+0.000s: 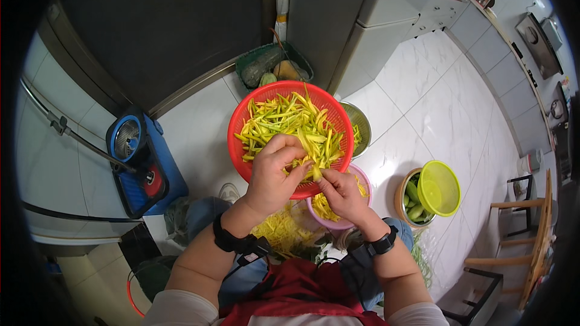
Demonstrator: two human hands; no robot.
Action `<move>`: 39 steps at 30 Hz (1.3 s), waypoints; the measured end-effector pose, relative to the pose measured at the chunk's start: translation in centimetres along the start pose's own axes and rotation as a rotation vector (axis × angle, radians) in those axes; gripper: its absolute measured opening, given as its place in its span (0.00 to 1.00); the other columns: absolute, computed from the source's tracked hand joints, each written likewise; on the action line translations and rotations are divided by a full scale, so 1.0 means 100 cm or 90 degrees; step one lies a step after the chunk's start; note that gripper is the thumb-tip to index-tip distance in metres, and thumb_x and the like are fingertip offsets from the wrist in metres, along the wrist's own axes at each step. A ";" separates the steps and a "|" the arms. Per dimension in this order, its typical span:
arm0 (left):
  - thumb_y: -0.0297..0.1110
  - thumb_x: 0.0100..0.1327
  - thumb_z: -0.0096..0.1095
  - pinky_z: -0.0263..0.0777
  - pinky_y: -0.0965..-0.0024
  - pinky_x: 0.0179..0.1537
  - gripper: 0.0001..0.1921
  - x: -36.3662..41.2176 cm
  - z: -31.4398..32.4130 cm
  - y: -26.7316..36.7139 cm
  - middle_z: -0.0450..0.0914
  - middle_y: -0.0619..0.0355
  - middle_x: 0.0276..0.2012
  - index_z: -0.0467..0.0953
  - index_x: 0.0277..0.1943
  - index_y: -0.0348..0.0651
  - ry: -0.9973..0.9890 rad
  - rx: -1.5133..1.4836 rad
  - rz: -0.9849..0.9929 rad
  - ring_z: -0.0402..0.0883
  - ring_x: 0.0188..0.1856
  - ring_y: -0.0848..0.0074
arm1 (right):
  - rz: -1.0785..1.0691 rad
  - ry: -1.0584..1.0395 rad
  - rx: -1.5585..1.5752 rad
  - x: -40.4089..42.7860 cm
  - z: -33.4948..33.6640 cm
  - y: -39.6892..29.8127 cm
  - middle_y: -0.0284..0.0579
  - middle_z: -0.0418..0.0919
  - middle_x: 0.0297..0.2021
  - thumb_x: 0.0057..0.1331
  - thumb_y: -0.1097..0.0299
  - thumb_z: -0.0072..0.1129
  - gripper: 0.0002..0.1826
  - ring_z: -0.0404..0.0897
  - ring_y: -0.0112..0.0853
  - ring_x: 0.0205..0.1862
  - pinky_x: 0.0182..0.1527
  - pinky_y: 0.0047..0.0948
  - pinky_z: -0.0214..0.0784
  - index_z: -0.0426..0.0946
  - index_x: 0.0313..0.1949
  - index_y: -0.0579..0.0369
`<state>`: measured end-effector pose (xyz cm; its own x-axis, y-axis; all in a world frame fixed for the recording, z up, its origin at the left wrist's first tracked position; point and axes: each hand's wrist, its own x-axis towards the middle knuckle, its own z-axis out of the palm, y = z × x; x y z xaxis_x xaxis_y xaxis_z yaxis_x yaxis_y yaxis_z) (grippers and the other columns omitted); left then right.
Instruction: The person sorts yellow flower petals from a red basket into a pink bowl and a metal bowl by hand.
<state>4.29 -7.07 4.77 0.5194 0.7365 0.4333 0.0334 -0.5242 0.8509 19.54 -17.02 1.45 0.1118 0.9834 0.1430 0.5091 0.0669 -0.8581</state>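
Note:
My left hand is over the near side of a red plastic colander. Its thumb and fingertips pinch a yellow flower bud. From the right, my right hand grips the lower end of the same bud between thumb and index finger. Long yellow-green flower buds fill much of the colander. Partly covered by my right hand, a pink plastic basket holds thin yellow pieces. More yellow strands lie in a heap between my legs.
Behind the red colander are a steel bowl and a green crate of squashes. A lime-green basket leans over a container of green vegetables at right. A blue mop bucket stands left, and wooden chair legs far right.

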 end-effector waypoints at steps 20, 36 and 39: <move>0.23 0.49 0.65 0.64 0.62 0.52 0.06 -0.002 -0.003 0.004 0.71 0.48 0.50 0.76 0.31 0.36 0.051 0.129 0.076 0.72 0.50 0.59 | 0.156 -0.070 0.311 0.002 0.001 -0.001 0.24 0.59 0.18 0.72 0.60 0.45 0.19 0.56 0.15 0.21 0.22 0.20 0.50 0.66 0.23 0.55; 0.22 0.51 0.65 0.70 0.70 0.29 0.08 -0.013 -0.008 0.005 0.77 0.54 0.33 0.76 0.36 0.36 -0.400 -0.018 0.129 0.78 0.31 0.70 | 0.173 0.008 0.322 0.001 -0.008 0.005 0.26 0.63 0.19 0.71 0.62 0.47 0.16 0.59 0.15 0.22 0.24 0.19 0.53 0.68 0.26 0.57; 0.18 0.55 0.62 0.73 0.78 0.31 0.11 -0.007 -0.012 0.017 0.74 0.51 0.45 0.74 0.42 0.34 -0.079 -0.136 0.125 0.78 0.29 0.77 | 0.102 -0.012 0.225 -0.001 -0.003 0.011 0.30 0.63 0.18 0.71 0.64 0.47 0.15 0.59 0.18 0.22 0.25 0.22 0.54 0.69 0.29 0.61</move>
<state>3.00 -7.98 6.26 0.5989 0.5656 0.5670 -0.2513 -0.5395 0.8036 20.33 -17.07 0.62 0.1492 0.9887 -0.0136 0.1607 -0.0378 -0.9863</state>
